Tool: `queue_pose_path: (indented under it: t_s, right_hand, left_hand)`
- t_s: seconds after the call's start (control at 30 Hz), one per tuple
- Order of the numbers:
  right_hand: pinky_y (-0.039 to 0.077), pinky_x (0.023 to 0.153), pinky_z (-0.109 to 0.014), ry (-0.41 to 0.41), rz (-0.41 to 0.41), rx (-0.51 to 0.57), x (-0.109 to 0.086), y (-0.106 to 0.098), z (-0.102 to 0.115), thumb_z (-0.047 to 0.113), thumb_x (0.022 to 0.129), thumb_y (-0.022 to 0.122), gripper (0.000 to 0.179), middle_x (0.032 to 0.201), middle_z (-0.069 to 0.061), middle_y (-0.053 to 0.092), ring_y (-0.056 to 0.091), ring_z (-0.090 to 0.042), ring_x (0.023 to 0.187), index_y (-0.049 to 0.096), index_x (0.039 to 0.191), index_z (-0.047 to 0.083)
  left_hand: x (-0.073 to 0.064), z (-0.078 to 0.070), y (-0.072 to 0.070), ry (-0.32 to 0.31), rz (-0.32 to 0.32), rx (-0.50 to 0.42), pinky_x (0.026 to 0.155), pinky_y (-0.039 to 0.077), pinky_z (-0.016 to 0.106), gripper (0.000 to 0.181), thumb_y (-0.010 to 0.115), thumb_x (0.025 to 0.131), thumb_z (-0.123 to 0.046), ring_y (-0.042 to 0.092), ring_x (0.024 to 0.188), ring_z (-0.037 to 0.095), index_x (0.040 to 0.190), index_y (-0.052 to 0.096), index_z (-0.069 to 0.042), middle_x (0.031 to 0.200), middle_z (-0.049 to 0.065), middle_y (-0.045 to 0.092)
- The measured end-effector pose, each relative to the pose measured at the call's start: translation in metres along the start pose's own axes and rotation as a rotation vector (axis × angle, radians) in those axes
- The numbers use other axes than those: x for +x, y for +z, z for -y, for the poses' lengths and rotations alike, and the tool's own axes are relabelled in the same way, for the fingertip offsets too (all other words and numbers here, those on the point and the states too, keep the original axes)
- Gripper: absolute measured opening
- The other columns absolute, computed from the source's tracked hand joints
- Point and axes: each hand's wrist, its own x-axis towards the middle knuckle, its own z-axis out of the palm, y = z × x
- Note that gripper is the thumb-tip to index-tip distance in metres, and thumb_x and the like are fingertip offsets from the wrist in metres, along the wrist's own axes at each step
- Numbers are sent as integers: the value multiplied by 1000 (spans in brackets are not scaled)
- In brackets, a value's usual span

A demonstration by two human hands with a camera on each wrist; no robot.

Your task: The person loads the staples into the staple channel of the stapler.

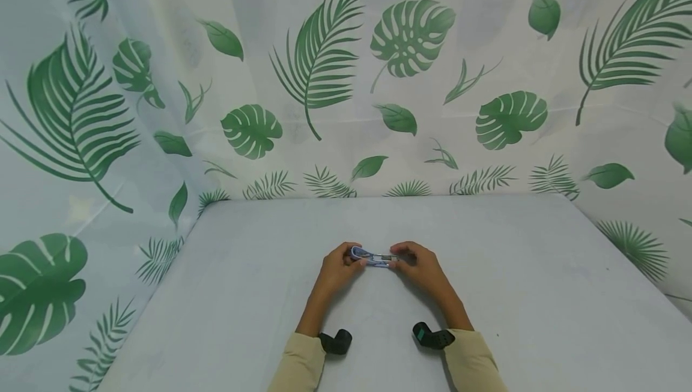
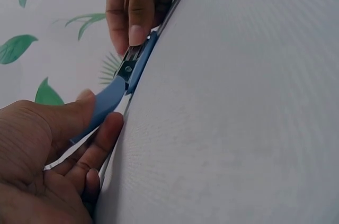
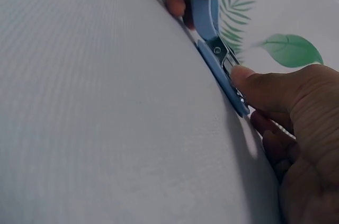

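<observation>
A small blue stapler is held between the two hands, folded open close over the table. Its blue lid stretches out to one side of the riveted metal hinge, and the metal magazine lies along the blue base on the other. My left hand pinches the lid between thumb and fingers. At the opposite end, my right hand grips the magazine and base, its thumb on the metal. The right fingertips behind the base are partly hidden.
A white-covered table spreads under both hands. White curtain printed with green leaves hangs behind the table and along its sides. Black wrist cameras sit at the cuffs of the beige sleeves.
</observation>
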Motion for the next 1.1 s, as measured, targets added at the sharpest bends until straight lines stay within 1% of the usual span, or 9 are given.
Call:
queue_pose_path:
  t_s: [0.1,0.3,0.43,0.53,0.63,0.73,0.83,0.97,1.1]
  right_hand:
    - [46,99,-48,6,-2,-26,0,-2,0,12,82,78,27,111,-10,70,62,-31,114,69,107,6]
    - [48,91,-47,-4,-20,-70,4,-1,-3,12,83,77,20,103,-11,69,63,-28,102,70,100,6]
    - [48,91,-46,20,-23,-76,4,2,-4,12,82,78,19,101,-10,69,62,-27,101,70,98,7]
    - [48,92,-46,35,-20,-89,2,4,-6,12,81,78,19,101,-9,69,62,-27,102,70,98,7]
    - [47,92,-46,46,-24,-93,0,5,-7,13,81,79,19,101,-9,69,62,-27,102,70,97,8]
    - [48,90,-44,46,-33,-93,-1,6,-7,12,80,80,20,100,-8,69,62,-24,99,70,97,8]
    - [48,86,-42,33,-45,-105,0,6,-6,12,79,80,20,97,-7,68,61,-21,94,70,95,8]
    - [48,83,-39,16,-65,-112,1,6,-5,11,78,81,20,94,-6,68,60,-19,90,70,93,8]
    - [49,83,-41,13,-75,-96,0,6,-2,10,78,81,19,94,-7,68,61,-21,90,70,92,7]
  left_hand:
    - [-1,-1,-2,3,7,-1,71,44,26,36,72,89,-21,53,82,11,122,64,-10,103,5,67]
    - [2,2,-6,39,2,-47,70,43,25,32,72,89,-18,52,79,12,118,65,-8,109,10,70]
    - [2,3,-4,61,-7,-32,77,48,29,27,73,86,-14,61,84,14,112,66,-8,110,11,72]
    - [1,3,-2,77,1,-26,82,51,32,24,72,86,-10,66,91,17,110,66,-7,111,12,72]
    - [1,0,0,98,19,-18,80,51,32,23,70,88,-7,65,87,18,109,63,-6,109,13,72]
    - [2,-2,0,109,30,3,75,49,27,22,70,88,-8,62,81,13,109,62,-7,107,11,73]
    - [3,-4,1,115,27,23,72,47,25,22,70,88,-9,58,77,10,108,62,-8,106,10,73]
    - [4,-5,1,115,22,25,74,49,27,22,70,88,-10,60,79,10,109,63,-7,107,9,73]
    - [5,-6,1,109,26,22,75,49,27,22,70,89,-11,62,82,11,110,63,-7,110,10,72]
